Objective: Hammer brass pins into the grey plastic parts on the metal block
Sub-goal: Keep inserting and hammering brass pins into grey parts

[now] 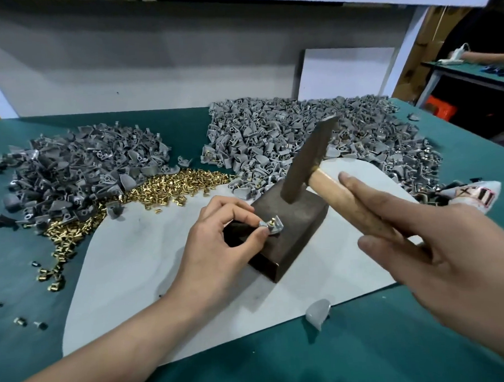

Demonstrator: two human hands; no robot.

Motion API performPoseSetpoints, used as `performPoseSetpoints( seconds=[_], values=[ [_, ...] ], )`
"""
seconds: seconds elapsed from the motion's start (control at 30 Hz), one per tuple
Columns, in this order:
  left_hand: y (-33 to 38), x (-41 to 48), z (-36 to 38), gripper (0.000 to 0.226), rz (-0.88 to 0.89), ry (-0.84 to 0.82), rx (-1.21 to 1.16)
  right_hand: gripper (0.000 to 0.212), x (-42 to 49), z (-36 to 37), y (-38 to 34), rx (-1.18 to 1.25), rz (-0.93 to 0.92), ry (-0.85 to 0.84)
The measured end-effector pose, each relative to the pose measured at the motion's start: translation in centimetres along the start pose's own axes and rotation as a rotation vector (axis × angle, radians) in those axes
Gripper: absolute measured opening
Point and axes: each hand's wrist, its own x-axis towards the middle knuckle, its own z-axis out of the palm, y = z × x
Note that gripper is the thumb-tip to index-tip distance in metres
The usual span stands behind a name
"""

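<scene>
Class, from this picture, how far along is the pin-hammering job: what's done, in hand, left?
Done: some parts in the right pile show brass. In hand: left hand pinches a part with a pin on the block; right hand holds the hammer raised. Left: the left pile, loose pins.

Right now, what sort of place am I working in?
Probably a factory assembly bench: a large heap of small grey plastic parts, loose brass pins spread on the green table mat, and a second green-topped workbench behind right.
</scene>
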Motion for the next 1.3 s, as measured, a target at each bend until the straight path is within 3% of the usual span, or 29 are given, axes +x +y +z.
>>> performPoseSetpoints(
  seconds=[0.3,0.57,0.7,0.87,1.03,1.2,1.3],
  values=[
    [-0.3,0.1,0.1,0.021,-0.027,0.008,-0.054,0.05,0.0,1.7,-0.6,-0.002,-0.032,-0.139],
    [-0.4,0.0,0.1,0.015,-0.015,0.013,-0.038,0.046,0.3,1.0,-1.0,0.045,0.078,-0.053],
    [-0.3,-0.1,0.0,0.01,0.013,0.017,-0.045,0.048,-0.3,1.6,-1.5,-0.028,0.058,-0.096],
    [-0.3,0.0,0.1,0.013,-0.03,0.013,-0.084,0.047,0.2,0.0,-1.9,-0.017,0.05,-0.016],
    [-0.3,-0.1,-0.2,0.01,0.013,0.028,-0.019,0.051,-0.1,1.5,-1.6,-0.056,0.046,-0.195],
    [-0.4,0.1,0.0,0.012,-0.005,0.017,-0.05,0.049,-0.1,0.3,-2.5,-0.107,0.015,-0.02],
    [-0.5,0.1,0.0,0.016,0.016,0.043,-0.03,0.048,-0.2,1.0,-2.7,-0.118,-0.007,-0.028]
  ],
)
